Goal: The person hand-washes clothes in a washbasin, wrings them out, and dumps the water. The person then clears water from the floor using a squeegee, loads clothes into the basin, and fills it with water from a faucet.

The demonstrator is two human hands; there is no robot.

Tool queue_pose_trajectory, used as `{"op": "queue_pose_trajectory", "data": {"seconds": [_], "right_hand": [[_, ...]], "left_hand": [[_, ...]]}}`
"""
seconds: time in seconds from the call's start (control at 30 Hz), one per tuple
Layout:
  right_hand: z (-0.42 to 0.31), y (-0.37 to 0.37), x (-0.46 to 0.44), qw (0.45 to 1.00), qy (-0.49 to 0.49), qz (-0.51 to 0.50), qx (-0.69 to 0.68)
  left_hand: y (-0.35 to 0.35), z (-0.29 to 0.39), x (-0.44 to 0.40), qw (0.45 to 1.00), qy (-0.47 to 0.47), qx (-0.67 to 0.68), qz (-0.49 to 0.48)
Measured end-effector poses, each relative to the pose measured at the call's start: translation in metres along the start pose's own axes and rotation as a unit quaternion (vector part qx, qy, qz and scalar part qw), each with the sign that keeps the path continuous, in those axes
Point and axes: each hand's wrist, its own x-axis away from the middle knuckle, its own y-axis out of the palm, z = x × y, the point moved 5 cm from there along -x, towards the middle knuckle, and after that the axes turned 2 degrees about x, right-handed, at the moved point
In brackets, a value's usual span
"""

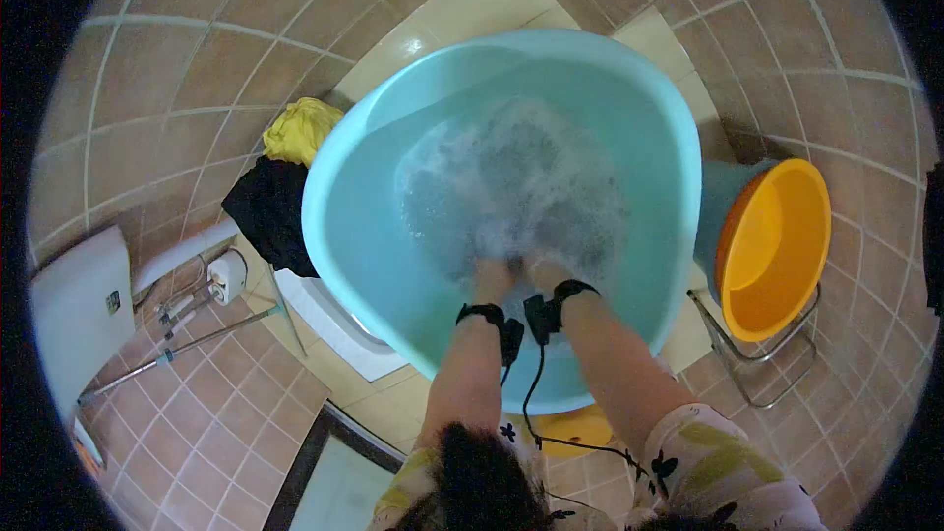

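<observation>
A large light-blue tub (339,187) holds foamy, greyish water (521,167). Both forearms reach down into it, and each wrist wears a black strap with a small cabled box. My left hand (495,273) is mostly under the suds at the near side of the foam. Close beside it, my right hand (543,268) also dips below the surface. The fingers of both hands are hidden, so what they hold, if anything, does not show. Darker patches show through the foam, but I cannot make out what they are.
Left of the tub lie a yellow cloth (300,131) and a black cloth (270,216). An orange basin (782,246) leans on its side at the right, by a metal-framed stool (752,398). A white heater-like unit (84,310) and a mop pole (211,336) are at the left.
</observation>
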Motion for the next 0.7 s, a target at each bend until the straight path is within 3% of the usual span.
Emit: {"op": "queue_pose_trajectory", "data": {"seconds": [0.07,0.13,0.17,0.2,0.23,0.27,0.3,0.33,0.4,0.5,0.57,0.6,0.67,0.7], "right_hand": [[-0.011,-0.021,0.0,0.999,-0.048,0.022,0.014],[-0.026,-0.054,-0.008,0.992,0.03,0.034,0.119],[-0.033,-0.061,0.01,0.992,0.027,0.041,0.118],[-0.043,-0.079,0.037,0.989,-0.006,0.144,0.013],[-0.057,-0.102,0.077,0.964,-0.041,0.246,-0.093],[-0.066,-0.111,0.122,0.962,-0.013,0.25,-0.113],[-0.075,-0.124,0.167,0.944,-0.031,0.288,-0.158],[-0.082,-0.132,0.217,0.923,-0.046,0.322,-0.204],[-0.115,-0.154,0.328,0.894,-0.094,0.374,-0.229],[-0.157,-0.193,0.475,0.865,-0.142,0.33,-0.35],[-0.189,-0.23,0.578,0.84,-0.232,0.396,-0.291],[-0.211,-0.247,0.625,0.794,-0.293,0.459,-0.272],[-0.249,-0.287,0.716,0.79,-0.385,0.366,-0.307],[-0.265,-0.302,0.745,0.752,-0.459,0.368,-0.298]], "left_hand": [[-0.036,-0.003,-0.003,0.995,-0.064,0.074,-0.026],[-0.109,0.005,0.0,0.957,-0.174,0.215,-0.089],[-0.151,0.015,0.004,0.926,-0.223,0.28,-0.119],[-0.186,0.025,0.01,0.888,-0.267,0.343,-0.147],[-0.218,0.04,0.026,0.904,-0.256,0.323,-0.11],[-0.252,0.058,0.053,0.919,-0.243,0.301,-0.072],[-0.267,0.061,0.077,0.888,-0.249,0.382,-0.054],[-0.282,0.063,0.105,0.851,-0.253,0.458,-0.042],[-0.384,0.115,0.162,0.687,-0.221,0.692,-0.007],[-0.534,0.189,0.241,0.68,-0.165,0.713,0.033],[-0.63,0.241,0.283,0.691,-0.075,0.715,0.077],[-0.66,0.246,0.297,0.685,-0.043,0.722,0.087],[-0.728,0.27,0.324,0.683,0.02,0.719,0.125],[-0.774,0.298,0.341,0.682,0.059,0.712,0.157]]}}
